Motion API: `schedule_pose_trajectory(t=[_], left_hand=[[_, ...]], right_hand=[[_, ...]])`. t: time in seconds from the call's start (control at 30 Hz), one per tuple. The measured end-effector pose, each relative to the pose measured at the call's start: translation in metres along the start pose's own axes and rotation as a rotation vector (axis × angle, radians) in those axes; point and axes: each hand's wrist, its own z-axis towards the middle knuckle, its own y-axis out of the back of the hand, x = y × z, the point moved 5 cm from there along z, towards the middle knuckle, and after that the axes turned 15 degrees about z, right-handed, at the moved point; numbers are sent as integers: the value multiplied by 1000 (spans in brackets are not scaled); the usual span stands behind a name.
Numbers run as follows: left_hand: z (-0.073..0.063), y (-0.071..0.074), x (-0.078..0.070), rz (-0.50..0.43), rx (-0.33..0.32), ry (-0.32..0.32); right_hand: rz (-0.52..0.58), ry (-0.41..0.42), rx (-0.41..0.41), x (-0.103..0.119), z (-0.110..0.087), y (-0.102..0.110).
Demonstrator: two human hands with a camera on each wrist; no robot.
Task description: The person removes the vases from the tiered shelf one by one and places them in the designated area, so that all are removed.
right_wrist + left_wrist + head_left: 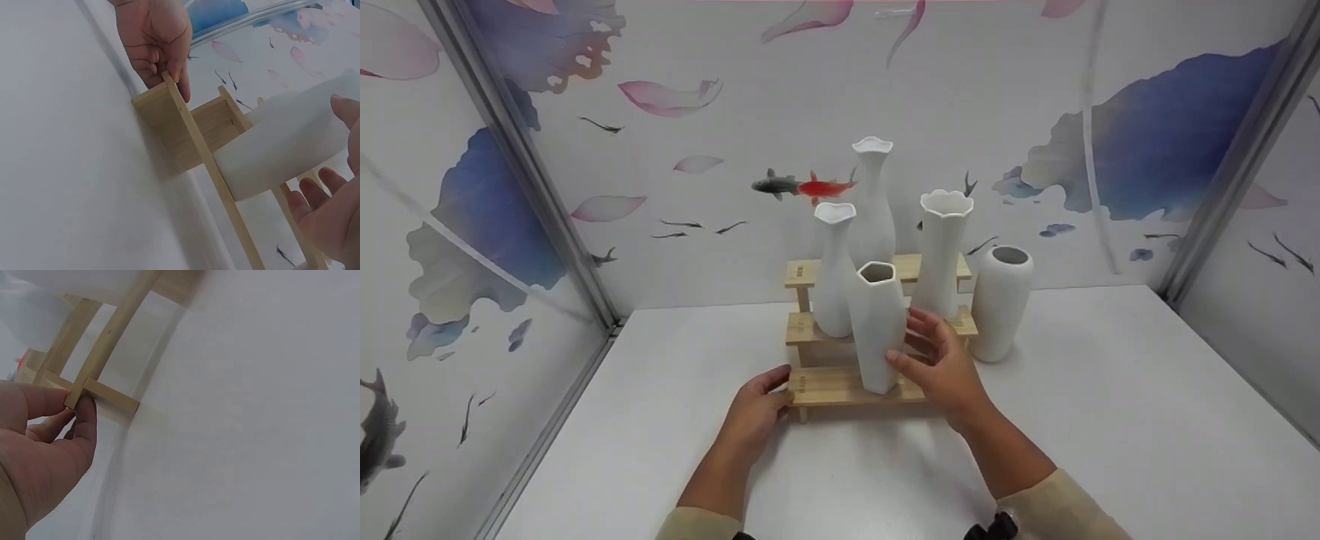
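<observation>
Your left hand [757, 412] pinches wooden stand [829, 388]; right hand [950, 373] curves round front vase [876, 322], firmness of hold unclear. Likely vase-placing step; next move probably calls for steady base, fingers eased clear.

Over here it's a small partitioned booth [1290, 315]: white printed panels [780, 112] close in the back & both sides, w/ grey metal posts [508, 135] at the corners. A plain white desk [1110, 420] fills the space betw. them, & the panels carry fish [825, 188], pink petals [664, 103] & blue leaf shapes [1185, 135]. What bldg. it's in, shop, lab or office, I can't tell.
</observation>
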Motion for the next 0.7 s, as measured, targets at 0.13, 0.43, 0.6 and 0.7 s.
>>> schedule_pose_trajectory(t=[0.13,0.43,0.6,0.7], left_hand=[[0,1,0,-7,-3,0],[-1,0,-1,-33,4,-32],[-1,1,-1,-37,2,-25],[-1,1,-1,-37,2,-23]], right_hand=[[-16,-38,-3,-7,0,-3],[-2,-74,19,-16,-2,-6],[-4,-84,24,-20,-1,-6],[-8,-90,28,-21,1,-7]])
